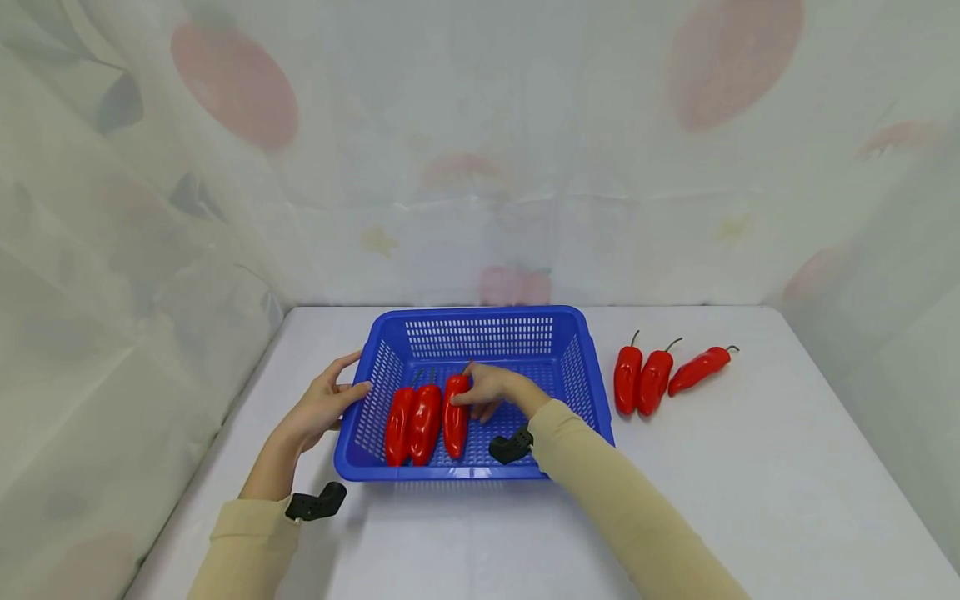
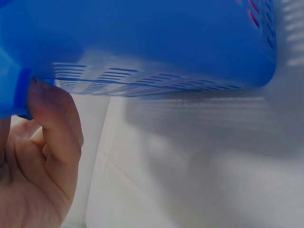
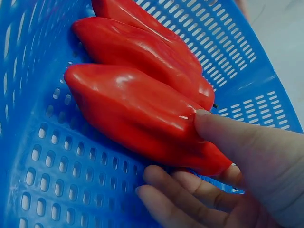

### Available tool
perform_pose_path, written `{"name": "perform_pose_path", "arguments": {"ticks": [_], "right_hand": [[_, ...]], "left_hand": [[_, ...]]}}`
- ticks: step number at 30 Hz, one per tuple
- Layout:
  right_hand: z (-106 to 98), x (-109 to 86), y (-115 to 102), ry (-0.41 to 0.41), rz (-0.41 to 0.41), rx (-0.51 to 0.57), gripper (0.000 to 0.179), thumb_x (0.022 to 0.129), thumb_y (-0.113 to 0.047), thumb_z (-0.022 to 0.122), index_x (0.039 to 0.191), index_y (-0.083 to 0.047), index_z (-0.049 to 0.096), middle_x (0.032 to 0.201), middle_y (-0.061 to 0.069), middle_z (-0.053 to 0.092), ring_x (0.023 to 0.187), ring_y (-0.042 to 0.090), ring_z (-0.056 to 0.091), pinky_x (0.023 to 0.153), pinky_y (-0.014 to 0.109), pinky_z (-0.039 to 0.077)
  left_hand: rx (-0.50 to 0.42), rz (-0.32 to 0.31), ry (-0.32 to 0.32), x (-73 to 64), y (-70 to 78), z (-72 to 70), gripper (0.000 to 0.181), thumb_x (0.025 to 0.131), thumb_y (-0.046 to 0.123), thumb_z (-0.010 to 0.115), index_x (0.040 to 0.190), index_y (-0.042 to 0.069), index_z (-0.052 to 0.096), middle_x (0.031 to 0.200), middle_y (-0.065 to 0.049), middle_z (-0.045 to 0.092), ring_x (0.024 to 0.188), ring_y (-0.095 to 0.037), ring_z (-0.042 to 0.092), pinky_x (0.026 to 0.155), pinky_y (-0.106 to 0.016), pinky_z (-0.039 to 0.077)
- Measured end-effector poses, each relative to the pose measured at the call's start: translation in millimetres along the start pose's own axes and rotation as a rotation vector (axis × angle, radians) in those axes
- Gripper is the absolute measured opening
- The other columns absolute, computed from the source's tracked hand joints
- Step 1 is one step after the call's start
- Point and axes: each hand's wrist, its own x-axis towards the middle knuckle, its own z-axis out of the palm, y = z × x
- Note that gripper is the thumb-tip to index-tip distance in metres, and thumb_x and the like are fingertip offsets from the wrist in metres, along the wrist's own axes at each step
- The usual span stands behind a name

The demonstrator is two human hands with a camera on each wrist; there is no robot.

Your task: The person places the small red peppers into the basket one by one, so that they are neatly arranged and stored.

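My right hand (image 1: pixel 491 390) reaches into a blue plastic basket (image 1: pixel 480 473) and grips a red pepper (image 1: pixel 455 417) near its stem end. In the right wrist view the thumb lies on top of this pepper (image 3: pixel 128 104), with fingers curled beneath its far end. Two more red peppers, one in the middle (image 1: pixel 425 423) and one toward the left wall (image 1: pixel 399 425), lie side by side in the basket. On the left side, my left hand (image 1: pixel 318 408) pinches the basket's rim between thumb and fingers, as the left wrist view of the hand (image 2: pixel 52 137) also shows.
To the right of the basket, three red peppers with green stems lie on the white table (image 1: pixel 750 483): a left one (image 1: pixel 627 379), a middle one (image 1: pixel 654 382) and a slanted one (image 1: pixel 701 370). Pale printed sheeting (image 1: pixel 480 167) hangs behind and at both sides.
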Motion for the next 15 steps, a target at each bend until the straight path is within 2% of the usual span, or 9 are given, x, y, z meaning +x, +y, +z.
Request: {"name": "perform_pose_path", "arguments": {"ticks": [8,15], "right_hand": [[1.3,-1.5,0.1,-0.047,0.02,-0.059,0.056,0.086,-0.029,0.065,0.13,-0.004,0.039,0.096,0.011,0.056,0.082,0.028,0.065,0.064,0.037,0.057],[2.0,-1.9,0.2,-0.068,0.021,-0.082,0.055,0.086,-0.031,0.065,0.127,-0.004,0.04,0.096,0.013,0.058,0.08,0.026,0.064,0.062,0.037,0.057]], "left_hand": [[-0.001,0.001,0.001,0.1,0.2,0.1,0.071,0.091,0.031,0.058,0.147,0.024,0.015,0.114,-0.029,0.056,0.082,-0.031,0.068,0.065,-0.047,0.056],[0.003,-0.001,0.001,-0.1,-0.3,0.0,0.071,0.091,0.031,0.057,0.147,0.026,0.014,0.116,-0.029,0.056,0.082,-0.031,0.068,0.065,-0.047,0.056]]}}
